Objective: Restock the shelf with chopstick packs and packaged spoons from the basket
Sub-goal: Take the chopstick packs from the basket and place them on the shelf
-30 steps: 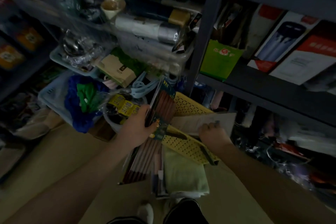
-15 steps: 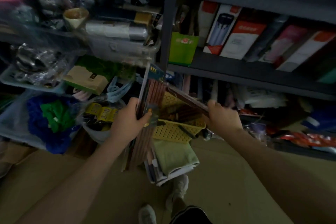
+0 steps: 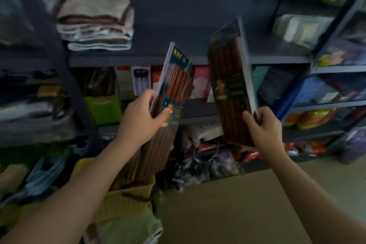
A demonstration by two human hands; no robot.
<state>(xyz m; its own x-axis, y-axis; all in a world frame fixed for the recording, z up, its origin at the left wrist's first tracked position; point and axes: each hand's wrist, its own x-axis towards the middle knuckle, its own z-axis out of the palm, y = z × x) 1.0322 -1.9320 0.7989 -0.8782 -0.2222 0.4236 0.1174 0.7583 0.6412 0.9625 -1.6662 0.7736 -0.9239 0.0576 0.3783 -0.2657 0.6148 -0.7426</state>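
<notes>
My left hand (image 3: 139, 120) grips a stack of long chopstick packs (image 3: 174, 83), brown sticks behind clear plastic with dark green labels, held upright and tilted right. My right hand (image 3: 264, 126) holds one more chopstick pack (image 3: 227, 77) by its lower right edge, raised upright in front of the dark grey shelf (image 3: 277, 59). The two packs stand side by side, a small gap apart. The yellow perforated basket (image 3: 126, 198) sits low on the floor below my left forearm. Packaged spoons cannot be made out.
Folded towels (image 3: 95, 22) lie on the upper shelf board at left. Boxed goods (image 3: 140, 79) and a green bag (image 3: 103, 109) fill the level below. More packed shelves stand at right (image 3: 326, 93). Bare floor (image 3: 227, 204) lies below my right arm.
My right hand lifted a chopstick pack out of the basket and raised it upright. The left hand lifted its packs too. The view swung up from the basket to the upper shelves.
</notes>
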